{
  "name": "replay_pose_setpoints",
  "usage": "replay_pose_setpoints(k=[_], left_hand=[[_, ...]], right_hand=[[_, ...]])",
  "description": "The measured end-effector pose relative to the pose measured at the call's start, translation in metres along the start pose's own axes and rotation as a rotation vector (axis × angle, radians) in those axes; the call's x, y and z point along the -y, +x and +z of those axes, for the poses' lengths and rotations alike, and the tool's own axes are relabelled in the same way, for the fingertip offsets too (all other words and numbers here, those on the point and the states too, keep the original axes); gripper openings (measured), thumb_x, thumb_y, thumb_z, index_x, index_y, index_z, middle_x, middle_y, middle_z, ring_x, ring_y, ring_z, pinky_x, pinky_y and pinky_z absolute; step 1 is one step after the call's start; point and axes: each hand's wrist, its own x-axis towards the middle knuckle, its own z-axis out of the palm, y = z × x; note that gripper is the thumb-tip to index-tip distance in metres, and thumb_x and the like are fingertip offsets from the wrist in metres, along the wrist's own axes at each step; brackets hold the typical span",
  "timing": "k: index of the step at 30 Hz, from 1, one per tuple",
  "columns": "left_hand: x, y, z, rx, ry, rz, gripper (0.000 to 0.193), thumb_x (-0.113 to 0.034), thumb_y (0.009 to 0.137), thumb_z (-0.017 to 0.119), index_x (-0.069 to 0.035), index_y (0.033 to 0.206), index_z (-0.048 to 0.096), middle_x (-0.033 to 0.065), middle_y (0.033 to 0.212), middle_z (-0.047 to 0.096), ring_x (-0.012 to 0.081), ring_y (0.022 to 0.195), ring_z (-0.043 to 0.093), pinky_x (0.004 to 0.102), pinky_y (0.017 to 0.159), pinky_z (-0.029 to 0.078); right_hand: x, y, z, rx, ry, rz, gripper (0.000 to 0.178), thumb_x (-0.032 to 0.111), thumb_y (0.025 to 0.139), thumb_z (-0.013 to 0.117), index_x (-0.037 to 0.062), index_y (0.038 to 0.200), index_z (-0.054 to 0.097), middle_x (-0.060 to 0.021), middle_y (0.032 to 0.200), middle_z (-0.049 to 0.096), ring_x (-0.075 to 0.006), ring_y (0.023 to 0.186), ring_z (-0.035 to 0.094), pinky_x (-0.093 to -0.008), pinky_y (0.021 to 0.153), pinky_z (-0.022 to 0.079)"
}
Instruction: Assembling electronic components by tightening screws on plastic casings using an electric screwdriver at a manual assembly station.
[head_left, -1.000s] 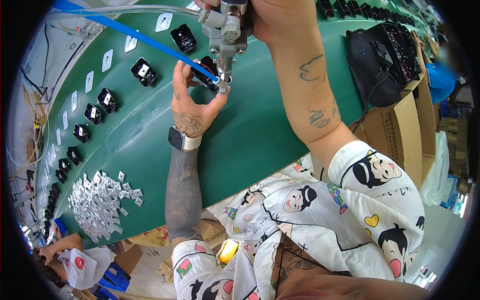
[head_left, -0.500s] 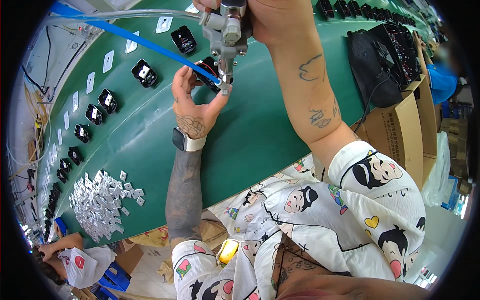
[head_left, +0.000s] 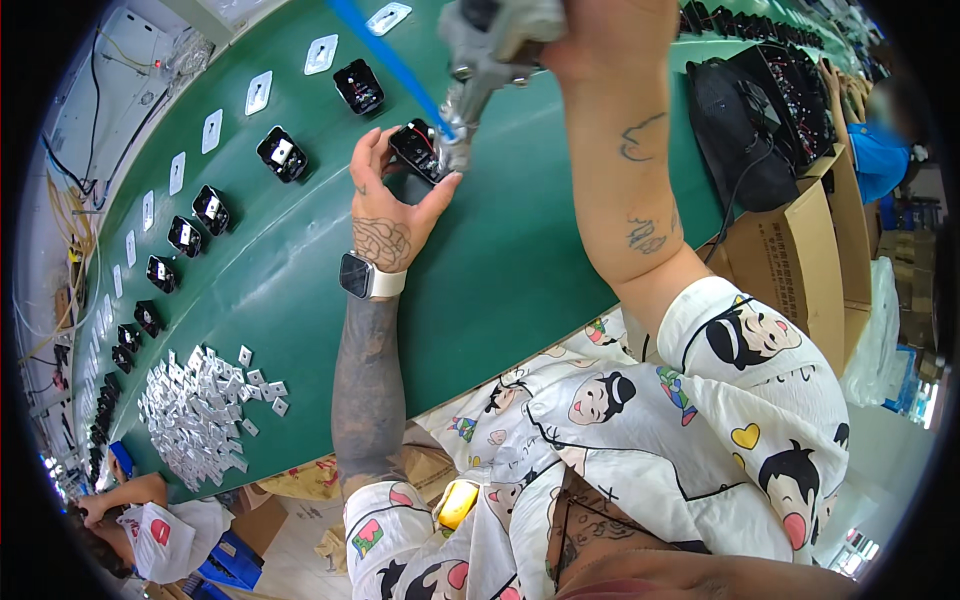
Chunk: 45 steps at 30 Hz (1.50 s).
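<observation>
My left hand [head_left: 395, 205], wearing a watch, grips a small black plastic housing [head_left: 413, 150] at its lower side, thumb and fingers around it. Its open top shows wiring and parts inside. My right hand [head_left: 610, 35] is closed round a grey metal tool [head_left: 500, 35], blurred by motion, with a blue hose [head_left: 385, 55] running to its tip. That tip [head_left: 455, 150] is beside the right edge of the housing; whether it touches I cannot tell. Nearby on the green table [head_left: 500, 300] sits another black housing [head_left: 358, 87], without a white piece visible in it.
A curved row of black housings [head_left: 282, 155] holding white pieces, and white plates [head_left: 258, 92], runs down the left. Small white square pieces [head_left: 200, 415] lie heaped at lower left. A black bag [head_left: 740, 135] and cardboard box [head_left: 790, 270] stand right. Other people work at both sides.
The tool has tilted and swung right and upward with my right hand, its tip shifting slightly. The clear hose has left view. My left hand still holds the housing.
</observation>
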Motion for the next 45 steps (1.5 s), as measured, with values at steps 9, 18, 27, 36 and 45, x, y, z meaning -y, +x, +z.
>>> replay_pose_setpoints(k=[9,18,27,36,45], left_hand=[[-0.001,-0.003,-0.001,-0.093,-0.035,0.126,0.098,-0.028,0.071,0.096,-0.003,0.142,0.033,0.016,0.136,0.061,0.0277,0.112,0.066,0.0372,0.087,0.055],[-0.004,0.001,-0.003,-0.077,-0.012,0.14,0.099,-0.028,0.07,0.096,-0.003,0.143,0.033,0.016,0.136,0.061,0.0288,0.113,0.066,0.038,0.088,0.055],[-0.005,-0.002,-0.003,-0.065,0.009,0.111,0.1,-0.026,0.072,0.096,-0.003,0.145,0.031,0.0167,0.137,0.06,0.0282,0.111,0.066,0.0376,0.089,0.054],[-0.006,0.001,-0.003,-0.06,-0.001,0.092,0.099,-0.028,0.072,0.095,-0.002,0.144,0.032,0.0169,0.136,0.061,0.0272,0.112,0.067,0.0358,0.088,0.054],[-0.008,-0.001,-0.006,-0.086,-0.052,0.022,0.097,-0.031,0.07,0.097,-0.001,0.141,0.038,0.017,0.131,0.062,0.0299,0.115,0.066,0.0382,0.091,0.054]], right_hand=[[-0.035,0.003,-0.002,0.117,-0.11,0.073,0.034,0.008,0.091,0.074,-0.0015,0.12,0.06,-0.001,0.076,0.062,-0.0064,0.06,0.057,-0.0215,0.053,0.042],[-0.032,0.002,0.002,0.103,-0.097,0.061,0.033,0.008,0.091,0.074,-0.0009,0.12,0.06,-0.0004,0.076,0.061,-0.006,0.061,0.056,-0.0219,0.054,0.043],[-0.04,0.005,0.004,0.105,-0.127,0.079,0.017,0.01,0.091,0.076,0.0025,0.101,0.064,0.0008,0.076,0.062,-0.0055,0.062,0.057,-0.0223,0.055,0.045],[-0.041,0.004,0.002,0.127,-0.098,0.037,0.022,0.01,0.09,0.077,0.0026,0.106,0.063,0.0002,0.079,0.063,-0.0056,0.061,0.057,-0.0215,0.053,0.044],[-0.061,0.01,-0.012,0.198,-0.078,0.077,0.022,0.011,0.089,0.078,0.0031,0.103,0.063,-0.0002,0.078,0.063,-0.0061,0.061,0.057,-0.0218,0.052,0.044]])
